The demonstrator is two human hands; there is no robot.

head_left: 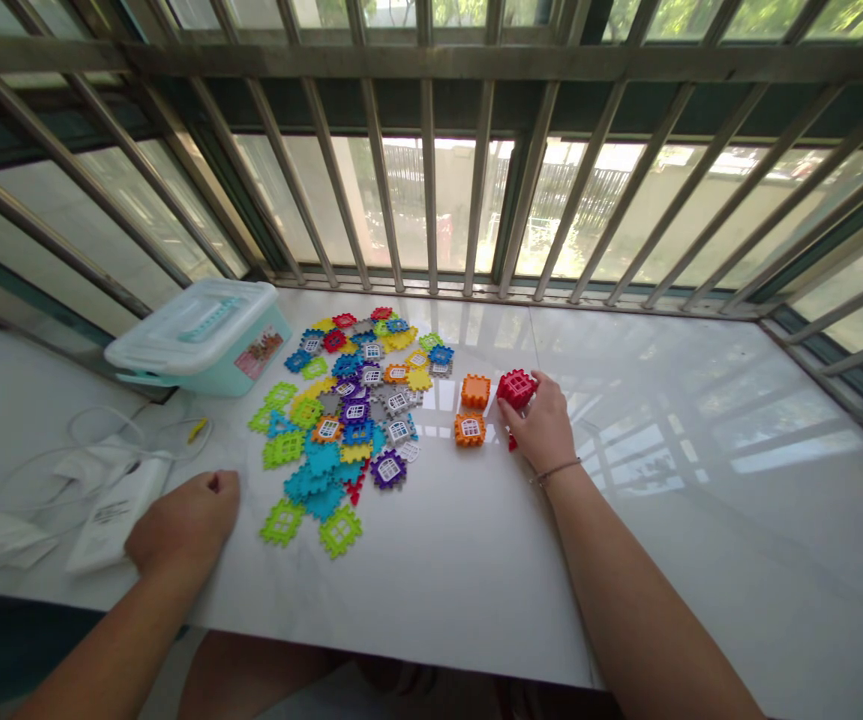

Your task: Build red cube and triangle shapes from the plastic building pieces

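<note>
1. Right hand (543,425) is gripping a boxy red plastic cube (515,389) with a grid-patterned face, its fingers curling around one side; a thin cord bracelet (557,470) is circling the wrist.
2. Left hand (183,525) is resting on the table in a loose, closed curl, holding nothing visible, just below a sprawling heap of flat, notch-edged multicoloured plastic tiles (348,420).
3. Two chunky orange plastic blocks (472,410) are sitting just beside the red cube.
4. A pale turquoise plastic box with a white lid (198,335) is standing beside the heap.
5. Glossy white marble-patterned tabletop (663,560) is reflecting the steel window bars (431,180).
</note>
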